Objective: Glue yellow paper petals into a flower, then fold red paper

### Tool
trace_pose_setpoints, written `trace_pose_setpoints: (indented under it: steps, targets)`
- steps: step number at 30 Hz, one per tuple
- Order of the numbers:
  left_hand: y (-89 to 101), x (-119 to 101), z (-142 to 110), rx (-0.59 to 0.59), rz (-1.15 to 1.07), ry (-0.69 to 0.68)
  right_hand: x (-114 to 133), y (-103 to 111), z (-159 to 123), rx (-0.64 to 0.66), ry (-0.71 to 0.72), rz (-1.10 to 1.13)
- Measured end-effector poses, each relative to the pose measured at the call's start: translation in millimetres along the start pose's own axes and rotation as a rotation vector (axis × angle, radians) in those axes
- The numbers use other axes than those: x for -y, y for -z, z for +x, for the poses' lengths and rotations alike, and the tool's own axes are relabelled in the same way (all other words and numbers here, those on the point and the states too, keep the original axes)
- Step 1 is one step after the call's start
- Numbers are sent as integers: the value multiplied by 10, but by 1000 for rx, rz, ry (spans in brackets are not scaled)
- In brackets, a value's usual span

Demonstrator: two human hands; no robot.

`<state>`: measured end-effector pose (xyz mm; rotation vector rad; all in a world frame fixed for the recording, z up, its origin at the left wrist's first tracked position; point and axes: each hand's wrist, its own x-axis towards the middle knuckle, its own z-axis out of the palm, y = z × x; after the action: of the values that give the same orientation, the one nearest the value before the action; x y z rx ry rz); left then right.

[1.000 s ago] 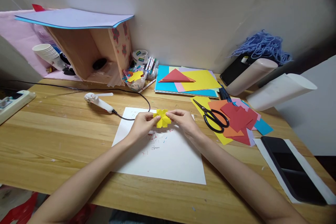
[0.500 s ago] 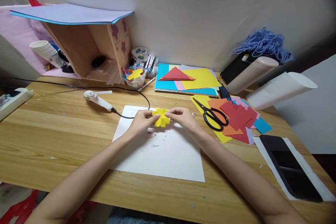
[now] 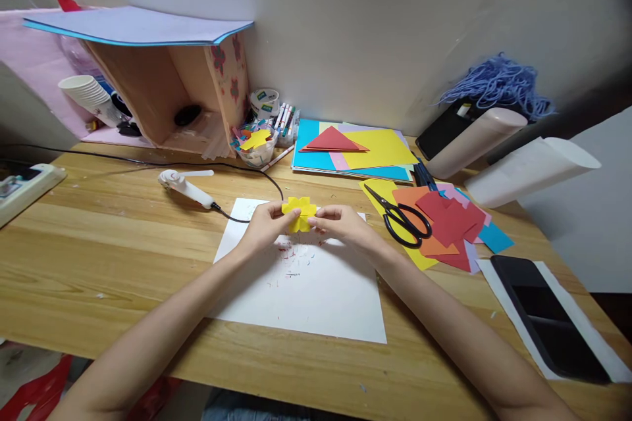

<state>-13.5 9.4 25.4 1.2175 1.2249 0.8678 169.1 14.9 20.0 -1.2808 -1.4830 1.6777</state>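
Note:
A yellow paper flower (image 3: 300, 206) with several creased petals is held up between both hands over a white sheet of paper (image 3: 316, 302). My left hand (image 3: 266, 227) pinches its left side, thumb on the front. On the right, my right hand (image 3: 343, 223) has thumb and finger closed at the flower's right edge. Small coloured marks dot the white sheet below. Black-handled scissors (image 3: 407, 220) lie to the right of my right hand, on yellow and orange paper.
A white glue gun (image 3: 185, 189) with a black cord lies left of the sheet. Red paper pieces (image 3: 451, 217) and a phone (image 3: 548, 316) are at right. Behind are a stack of coloured paper (image 3: 385, 148), a tub of scraps (image 3: 257, 151) and an open cardboard box (image 3: 232, 99).
The flower has been turned a little between my fingers and sits slightly further left and up. Both hands keep hold of it; the camera view has shifted slightly.

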Motion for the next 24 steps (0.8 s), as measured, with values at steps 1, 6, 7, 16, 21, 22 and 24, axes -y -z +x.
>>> trace_pose_setpoints:
  steps: [1, 6, 7, 16, 21, 22, 24]
  targets:
    - [3, 2, 2, -15, 0, -4, 7, -3, -4, -5, 13, -8]
    - [13, 4, -5, 1, -43, 11, -10, -27, -10, -60, 53, -11]
    - [10, 4, -8, 8, -57, 18, -18, -29, -9, -70, 55, -11]
    - [-24, -1, -31, 52, -67, 15, 8, -17, -11, -155, 129, -113]
    - [-30, -7, -44, 59, -42, -8, 14, -19, 4, -128, 163, -32]
    - [-35, -6, -48, 63, -29, -13, 9, -20, 8, -135, 163, -17]
    - [-46, -3, -57, 63, -11, -28, 3, -25, 13, -162, 160, -9]
